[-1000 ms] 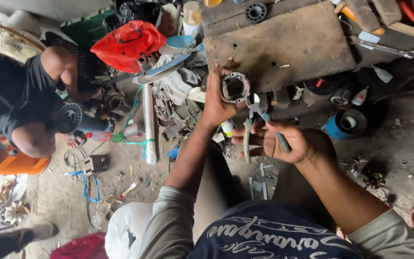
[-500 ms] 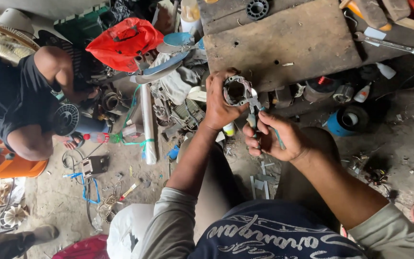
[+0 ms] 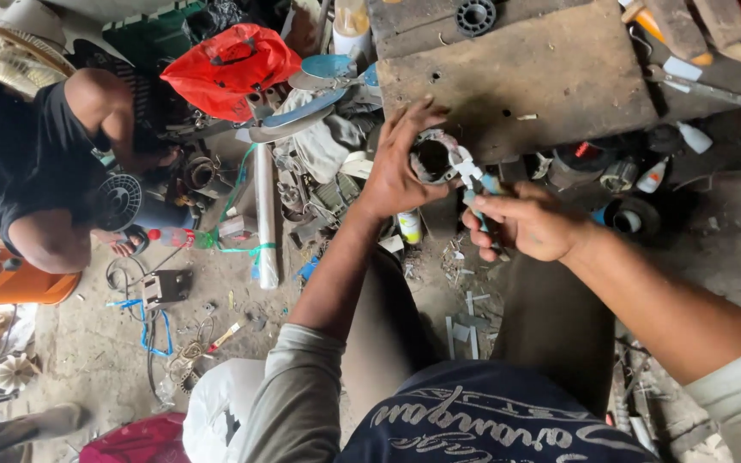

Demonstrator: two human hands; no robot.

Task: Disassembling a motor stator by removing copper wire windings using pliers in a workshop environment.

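Nearest the camera, the person's knees frame a strip of dirt floor [image 3: 87, 343] scattered with metal scraps. Just above them the right hand [image 3: 529, 225] is clenched around the blue-sleeved handles of a pair of pliers [image 3: 473, 184], whose nose points up and left and meets the rim of a round metal part [image 3: 433, 157]. The left hand [image 3: 396, 167] grasps that part from the left, fingers spread over its top edge and thumb below, holding it in the air just in front of the near edge of a worn wooden bench [image 3: 525, 73]. The part looks like a short ring or housing with a dark hollow centre; what the pliers grip on its rim is too small to tell. Judging by this, the work on the ring is mid-way: the tool is engaged, but nothing has visibly come free, and no loosened piece shows in either hand. To the left, a white pipe [image 3: 265, 214] lies among a heap of fan parts and rags. Farther off, a red plastic bag [image 3: 231, 64] sits on the heap, and another person in a black shirt [image 3: 10, 163] crouches at the left edge.
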